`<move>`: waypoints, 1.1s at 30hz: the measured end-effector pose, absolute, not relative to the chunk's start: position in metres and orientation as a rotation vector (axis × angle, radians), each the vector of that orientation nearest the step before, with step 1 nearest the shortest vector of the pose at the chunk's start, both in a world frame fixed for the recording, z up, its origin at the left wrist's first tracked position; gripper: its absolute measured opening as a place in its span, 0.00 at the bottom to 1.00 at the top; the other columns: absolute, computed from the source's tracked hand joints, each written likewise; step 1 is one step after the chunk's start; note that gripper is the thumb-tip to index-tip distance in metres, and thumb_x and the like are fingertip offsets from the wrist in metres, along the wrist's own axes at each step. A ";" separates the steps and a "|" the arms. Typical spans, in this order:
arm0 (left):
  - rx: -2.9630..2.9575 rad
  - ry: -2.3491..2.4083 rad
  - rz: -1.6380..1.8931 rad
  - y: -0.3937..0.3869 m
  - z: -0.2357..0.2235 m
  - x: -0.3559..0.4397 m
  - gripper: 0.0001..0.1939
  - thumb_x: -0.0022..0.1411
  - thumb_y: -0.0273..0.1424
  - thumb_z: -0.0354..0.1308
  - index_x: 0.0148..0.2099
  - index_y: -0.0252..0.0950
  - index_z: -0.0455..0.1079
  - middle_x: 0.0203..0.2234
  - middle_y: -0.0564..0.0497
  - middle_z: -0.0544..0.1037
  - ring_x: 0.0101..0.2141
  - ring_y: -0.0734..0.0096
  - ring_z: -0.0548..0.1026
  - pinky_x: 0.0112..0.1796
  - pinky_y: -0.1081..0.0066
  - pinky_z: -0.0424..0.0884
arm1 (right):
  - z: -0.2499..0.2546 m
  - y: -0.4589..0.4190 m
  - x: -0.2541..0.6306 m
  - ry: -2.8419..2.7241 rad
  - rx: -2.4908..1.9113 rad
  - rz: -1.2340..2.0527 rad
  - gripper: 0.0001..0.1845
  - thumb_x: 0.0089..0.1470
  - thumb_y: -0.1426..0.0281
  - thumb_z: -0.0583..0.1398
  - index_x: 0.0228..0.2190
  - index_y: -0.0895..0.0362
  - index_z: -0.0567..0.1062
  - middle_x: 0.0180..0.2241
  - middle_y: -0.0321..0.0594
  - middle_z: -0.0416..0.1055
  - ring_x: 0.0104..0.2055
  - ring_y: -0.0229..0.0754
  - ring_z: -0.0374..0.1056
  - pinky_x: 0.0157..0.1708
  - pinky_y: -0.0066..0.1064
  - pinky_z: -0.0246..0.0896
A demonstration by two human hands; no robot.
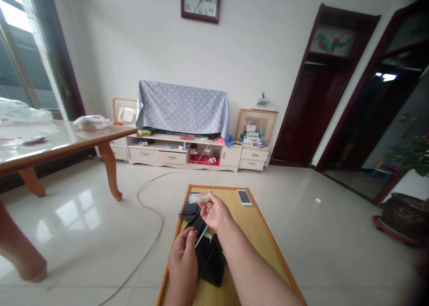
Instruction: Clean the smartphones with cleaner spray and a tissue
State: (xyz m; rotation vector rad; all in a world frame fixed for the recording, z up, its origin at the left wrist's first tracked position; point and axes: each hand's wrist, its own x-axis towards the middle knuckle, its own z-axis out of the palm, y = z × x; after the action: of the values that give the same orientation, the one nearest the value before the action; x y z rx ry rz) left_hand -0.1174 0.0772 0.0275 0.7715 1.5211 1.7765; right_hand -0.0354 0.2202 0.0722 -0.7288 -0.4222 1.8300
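Rt hand (pixel 214 213) pinching whitish packet (pixel 198 198); lt hand (pixel 182 263) curled against black phone (pixel 200 230) on wood board (pixel 254 239)

Over the low wooden table (pixel 231 203), the person's left hand (pixel 182 263) and right hand (pixel 216 212) are bare (the broad right forearm (pixel 254 274) too).

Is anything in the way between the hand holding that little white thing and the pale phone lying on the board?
No, nothing visible stands in the way. The right hand, pinching a small whitish packet, is beside the pale smartphone, with only bare wooden board showing between them.
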 end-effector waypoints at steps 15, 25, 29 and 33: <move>0.771 1.412 1.701 0.060 0.037 -0.093 0.35 0.57 0.55 0.60 0.56 0.34 0.69 0.44 0.43 0.80 0.44 0.60 0.78 0.43 0.64 0.71 | 0.073 0.152 0.026 -0.364 -0.745 1.769 0.10 0.57 0.64 0.67 0.38 0.56 0.75 0.35 0.40 0.80 0.32 0.38 0.75 0.21 0.21 0.60; 0.918 1.440 1.689 0.064 0.027 -0.079 0.33 0.58 0.54 0.59 0.55 0.34 0.69 0.41 0.44 0.80 0.39 0.63 0.78 0.41 0.65 0.72 | 0.071 0.133 0.044 -0.352 -0.716 1.786 0.10 0.59 0.63 0.64 0.37 0.56 0.75 0.34 0.42 0.80 0.32 0.40 0.75 0.21 0.23 0.60; 1.165 1.584 1.520 0.068 0.014 -0.077 0.29 0.62 0.52 0.53 0.53 0.34 0.70 0.40 0.44 0.81 0.40 0.61 0.79 0.42 0.64 0.73 | 0.075 0.137 0.062 -0.304 -0.722 1.788 0.08 0.61 0.64 0.62 0.34 0.55 0.74 0.28 0.38 0.78 0.28 0.38 0.74 0.23 0.25 0.63; 1.361 1.624 1.308 0.067 0.006 -0.069 0.21 0.64 0.45 0.53 0.50 0.36 0.72 0.42 0.44 0.82 0.42 0.61 0.80 0.44 0.65 0.72 | 0.080 0.141 0.084 -0.318 -0.736 1.779 0.07 0.60 0.64 0.62 0.35 0.55 0.74 0.29 0.39 0.78 0.28 0.39 0.73 0.24 0.27 0.64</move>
State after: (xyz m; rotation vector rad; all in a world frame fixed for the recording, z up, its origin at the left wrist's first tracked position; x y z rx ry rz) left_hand -0.0689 0.0668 0.0059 1.3610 1.6236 1.3080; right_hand 0.0837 0.1406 0.0804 -0.7360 -0.3179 1.7786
